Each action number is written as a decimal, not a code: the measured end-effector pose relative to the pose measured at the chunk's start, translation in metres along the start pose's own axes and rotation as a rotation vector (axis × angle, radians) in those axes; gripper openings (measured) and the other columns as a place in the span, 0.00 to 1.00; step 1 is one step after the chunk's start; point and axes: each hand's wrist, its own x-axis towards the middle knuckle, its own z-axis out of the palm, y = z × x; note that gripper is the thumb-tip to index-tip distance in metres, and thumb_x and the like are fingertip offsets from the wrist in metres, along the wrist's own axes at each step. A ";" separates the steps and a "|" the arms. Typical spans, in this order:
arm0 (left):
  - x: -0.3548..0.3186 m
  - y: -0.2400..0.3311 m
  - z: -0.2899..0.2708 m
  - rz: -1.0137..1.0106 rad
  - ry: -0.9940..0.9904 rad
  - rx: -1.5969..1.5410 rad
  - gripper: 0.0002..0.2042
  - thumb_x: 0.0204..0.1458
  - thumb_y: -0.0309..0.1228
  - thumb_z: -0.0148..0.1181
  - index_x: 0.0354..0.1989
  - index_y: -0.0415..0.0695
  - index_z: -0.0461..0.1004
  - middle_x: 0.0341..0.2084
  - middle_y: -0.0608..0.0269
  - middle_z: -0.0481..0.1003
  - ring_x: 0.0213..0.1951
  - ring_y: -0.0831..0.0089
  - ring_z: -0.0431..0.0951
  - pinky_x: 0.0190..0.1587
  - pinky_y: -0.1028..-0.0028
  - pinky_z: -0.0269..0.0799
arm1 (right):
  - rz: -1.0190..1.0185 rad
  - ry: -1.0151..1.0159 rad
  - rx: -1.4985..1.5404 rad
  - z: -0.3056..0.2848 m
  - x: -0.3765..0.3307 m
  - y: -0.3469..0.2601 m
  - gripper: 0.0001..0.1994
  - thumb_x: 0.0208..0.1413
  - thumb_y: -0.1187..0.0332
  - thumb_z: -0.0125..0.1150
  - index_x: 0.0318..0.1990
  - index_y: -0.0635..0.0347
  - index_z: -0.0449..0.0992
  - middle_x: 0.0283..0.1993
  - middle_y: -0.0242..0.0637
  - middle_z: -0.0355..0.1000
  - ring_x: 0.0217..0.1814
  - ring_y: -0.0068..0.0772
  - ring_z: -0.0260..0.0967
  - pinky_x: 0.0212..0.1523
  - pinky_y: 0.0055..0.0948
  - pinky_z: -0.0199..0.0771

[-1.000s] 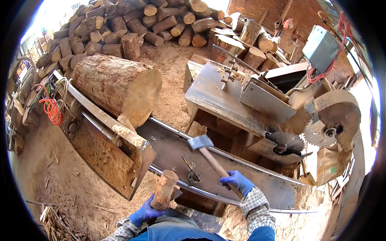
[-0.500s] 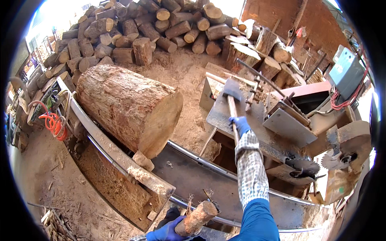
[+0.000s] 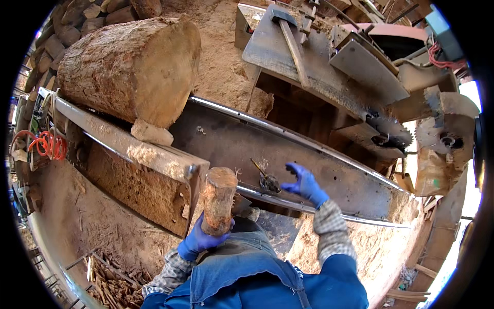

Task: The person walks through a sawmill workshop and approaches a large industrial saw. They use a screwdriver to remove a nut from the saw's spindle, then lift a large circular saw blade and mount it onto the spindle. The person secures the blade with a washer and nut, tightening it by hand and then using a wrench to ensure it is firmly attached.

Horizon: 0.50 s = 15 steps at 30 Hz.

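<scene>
My left hand (image 3: 193,243), in a purple-blue glove, is wrapped round the lower part of a short, bark-covered log piece (image 3: 220,198). The piece stands nearly upright in front of my body. My right hand (image 3: 309,186), gloved alike, is above the metal bed (image 3: 242,154) with its fingers apart and nothing in them. Nearest to it is a dark lever-like fitting (image 3: 268,181) with a thin yellowish stem. Farther off, a sledgehammer (image 3: 293,51) lies on the metal saw table (image 3: 270,44), its wooden handle pointing toward me.
A huge log (image 3: 105,67) rests across the rail at the left, with a wood block (image 3: 152,133) against its near end. Toothed circular saw blades (image 3: 393,139) stand at the right. An orange coiled hose (image 3: 49,146) hangs far left; wood scraps (image 3: 110,280) lie below it.
My right hand has let go of the sledgehammer, now lying on the saw table, and has drawn back toward me. My left hand has raised the log piece more upright. The view has tilted down.
</scene>
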 end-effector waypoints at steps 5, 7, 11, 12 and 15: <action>-0.025 -0.017 0.010 -0.010 0.041 0.081 0.28 0.47 0.25 0.72 0.58 0.41 0.68 0.46 0.62 0.80 0.49 0.72 0.80 0.56 0.68 0.75 | 0.023 0.143 0.305 0.065 -0.056 0.002 0.47 0.39 0.53 0.77 0.68 0.58 0.63 0.68 0.54 0.63 0.70 0.53 0.62 0.70 0.45 0.63; -0.033 -0.021 0.012 0.039 0.003 0.103 0.29 0.47 0.25 0.73 0.58 0.40 0.67 0.46 0.62 0.80 0.50 0.72 0.80 0.56 0.69 0.75 | -0.063 0.172 0.075 0.078 -0.062 -0.001 0.50 0.37 0.52 0.77 0.70 0.57 0.60 0.70 0.53 0.60 0.72 0.55 0.58 0.72 0.46 0.59; -0.028 -0.011 0.041 0.068 0.056 0.193 0.20 0.47 0.23 0.69 0.50 0.41 0.74 0.41 0.64 0.80 0.46 0.72 0.80 0.52 0.69 0.76 | -0.113 0.451 -0.069 0.117 -0.039 -0.010 0.49 0.35 0.52 0.78 0.69 0.51 0.61 0.68 0.49 0.63 0.69 0.54 0.61 0.69 0.47 0.62; -0.027 -0.014 0.047 0.047 0.090 0.198 0.20 0.47 0.23 0.70 0.50 0.41 0.74 0.41 0.64 0.80 0.45 0.73 0.80 0.52 0.70 0.76 | -0.088 0.525 -0.060 0.124 -0.028 -0.001 0.45 0.37 0.52 0.77 0.66 0.51 0.65 0.65 0.47 0.67 0.65 0.53 0.65 0.66 0.47 0.66; -0.031 -0.016 0.049 0.090 0.057 0.161 0.23 0.47 0.21 0.70 0.53 0.41 0.72 0.44 0.62 0.80 0.47 0.72 0.80 0.53 0.69 0.77 | -0.058 0.497 0.013 0.135 -0.001 0.017 0.26 0.40 0.57 0.76 0.50 0.53 0.78 0.48 0.46 0.77 0.52 0.52 0.74 0.56 0.45 0.74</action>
